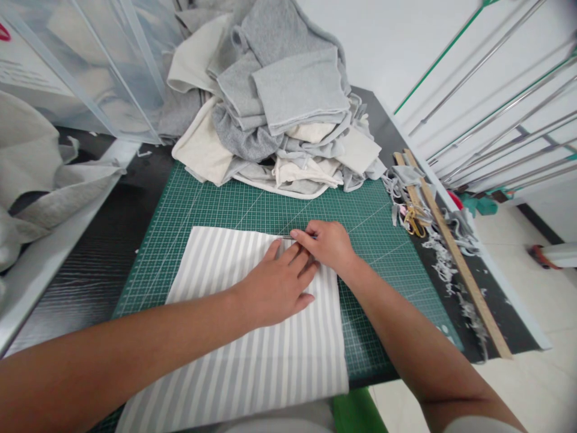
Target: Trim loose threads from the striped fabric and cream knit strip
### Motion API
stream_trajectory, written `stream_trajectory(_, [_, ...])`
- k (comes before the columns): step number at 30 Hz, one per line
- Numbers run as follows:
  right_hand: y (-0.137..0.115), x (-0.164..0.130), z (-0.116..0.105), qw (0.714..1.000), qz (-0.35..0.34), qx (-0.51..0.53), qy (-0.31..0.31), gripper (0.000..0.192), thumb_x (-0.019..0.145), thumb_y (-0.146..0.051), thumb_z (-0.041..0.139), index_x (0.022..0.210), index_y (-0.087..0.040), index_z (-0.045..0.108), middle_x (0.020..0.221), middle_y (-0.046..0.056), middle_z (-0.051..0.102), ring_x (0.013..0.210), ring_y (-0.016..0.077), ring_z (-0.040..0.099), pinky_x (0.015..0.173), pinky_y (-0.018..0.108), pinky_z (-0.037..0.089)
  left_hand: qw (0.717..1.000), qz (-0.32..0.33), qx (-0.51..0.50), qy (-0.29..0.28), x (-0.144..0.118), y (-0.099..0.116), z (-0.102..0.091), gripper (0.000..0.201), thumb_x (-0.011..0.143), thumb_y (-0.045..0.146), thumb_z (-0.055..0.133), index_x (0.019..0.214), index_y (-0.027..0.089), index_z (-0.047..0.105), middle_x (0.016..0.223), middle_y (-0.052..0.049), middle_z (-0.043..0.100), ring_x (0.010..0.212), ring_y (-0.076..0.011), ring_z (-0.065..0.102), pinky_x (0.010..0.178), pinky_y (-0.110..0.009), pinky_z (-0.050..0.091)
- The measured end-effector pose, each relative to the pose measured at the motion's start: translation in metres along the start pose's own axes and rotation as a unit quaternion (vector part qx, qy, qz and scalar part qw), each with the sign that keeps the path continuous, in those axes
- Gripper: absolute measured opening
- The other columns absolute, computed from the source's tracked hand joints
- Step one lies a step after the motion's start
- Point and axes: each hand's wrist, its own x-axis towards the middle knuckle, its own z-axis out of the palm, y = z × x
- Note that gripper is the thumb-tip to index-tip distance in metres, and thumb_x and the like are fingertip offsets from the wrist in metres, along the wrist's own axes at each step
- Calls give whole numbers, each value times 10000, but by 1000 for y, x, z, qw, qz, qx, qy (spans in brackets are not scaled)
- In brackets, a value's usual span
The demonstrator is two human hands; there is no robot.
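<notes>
A grey-and-white striped cloth (270,367) lies spread on a green cutting mat (166,240), its lower part reaching the near edge of the table. My left hand (274,291) rests flat on the upper part of the cloth with fingers spread. At the cloth's top edge, my right hand (331,245) is closed around a small thin metal tool (287,237). The tip of this tool points left, close to my left fingertips. Most of it is hidden in my fingers, so its exact kind cannot be made out.
A heap of grey and cream fabric pieces (302,90) covers the mat's far end. On the right lie a wooden strip (469,276), gold-handled scissors (415,222) and thread scraps (442,258). Clear plastic bins (130,90) and loose cloth (31,156) stand at left.
</notes>
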Motion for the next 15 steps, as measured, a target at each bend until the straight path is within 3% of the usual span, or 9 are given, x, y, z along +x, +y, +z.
stream_trajectory(15, [-6, 4, 2, 999, 4, -48, -8, 498, 847, -658, 475, 653, -223, 620, 596, -2, 636, 568, 141, 533, 551, 273, 286, 1000, 8, 4, -3, 1, -1, -1, 568, 928, 519, 432, 1368, 161, 446, 1441, -158, 420, 1346, -351, 332, 1097, -573, 240])
